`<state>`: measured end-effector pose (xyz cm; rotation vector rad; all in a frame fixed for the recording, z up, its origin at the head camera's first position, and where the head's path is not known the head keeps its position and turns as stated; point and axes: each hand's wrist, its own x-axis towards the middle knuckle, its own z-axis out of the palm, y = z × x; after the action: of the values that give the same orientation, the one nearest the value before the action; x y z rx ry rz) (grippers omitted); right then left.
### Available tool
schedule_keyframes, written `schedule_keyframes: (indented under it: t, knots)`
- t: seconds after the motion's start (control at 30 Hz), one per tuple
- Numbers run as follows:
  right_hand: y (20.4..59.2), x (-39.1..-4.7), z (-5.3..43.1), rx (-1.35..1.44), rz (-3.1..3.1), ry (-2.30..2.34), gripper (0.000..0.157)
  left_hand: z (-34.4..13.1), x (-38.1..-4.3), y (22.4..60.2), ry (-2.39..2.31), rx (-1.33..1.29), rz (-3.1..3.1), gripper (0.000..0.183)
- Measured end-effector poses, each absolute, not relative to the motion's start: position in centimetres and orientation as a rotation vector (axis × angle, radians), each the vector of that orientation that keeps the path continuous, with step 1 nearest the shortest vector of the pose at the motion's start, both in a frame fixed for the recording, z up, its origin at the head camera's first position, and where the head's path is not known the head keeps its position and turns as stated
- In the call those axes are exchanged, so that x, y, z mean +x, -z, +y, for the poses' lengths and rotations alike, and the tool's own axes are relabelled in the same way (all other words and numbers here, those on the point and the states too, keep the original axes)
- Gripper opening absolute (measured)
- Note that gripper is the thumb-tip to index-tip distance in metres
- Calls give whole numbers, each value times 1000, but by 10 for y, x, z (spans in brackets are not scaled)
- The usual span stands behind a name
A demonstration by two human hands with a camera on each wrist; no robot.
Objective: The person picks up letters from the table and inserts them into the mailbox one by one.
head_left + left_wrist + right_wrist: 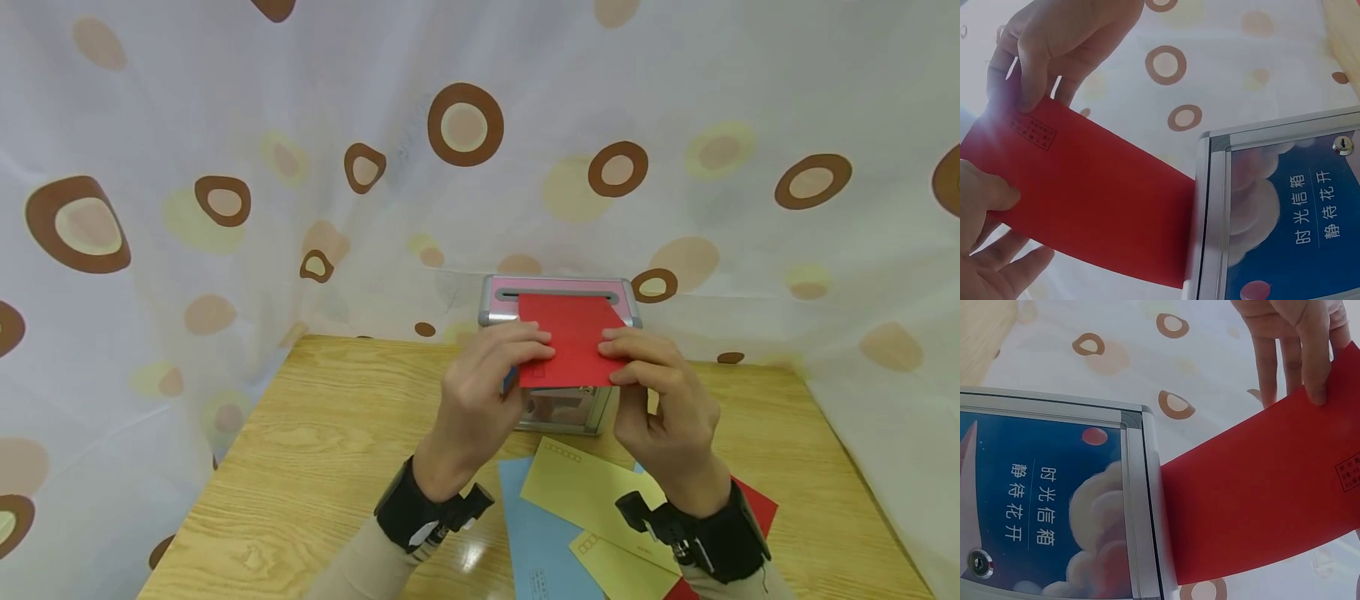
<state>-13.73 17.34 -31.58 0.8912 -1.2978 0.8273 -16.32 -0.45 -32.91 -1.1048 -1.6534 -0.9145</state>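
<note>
Red envelope: far edge at the slot of the letter box. Left hand and right hand pinch its near corners. Likely light, thin, bendable; best held at edges.

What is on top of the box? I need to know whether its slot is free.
A red envelope, pinched by both hands, has its far edge at the slot in the box. How far in is hidden.

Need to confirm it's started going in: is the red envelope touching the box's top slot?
Touching. In the left wrist view the red envelope runs straight into the top edge of the box with no gap; the right wrist view agrees.
</note>
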Motion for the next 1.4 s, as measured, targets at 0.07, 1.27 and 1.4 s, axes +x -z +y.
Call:
schedule_keyframes:
  t: [0.07,1.27,1.4]
  knots:
    - [316,-136,174,880,-1313,-818,22,-5,-161,329,911,-1116,-1640,22]
    - [318,-139,178,866,-1328,-853,21,-1,-154,317,873,-1157,-1439,23]
    - [318,-141,178,844,-1350,-836,20,-3,-155,318,874,-1157,-1461,24]
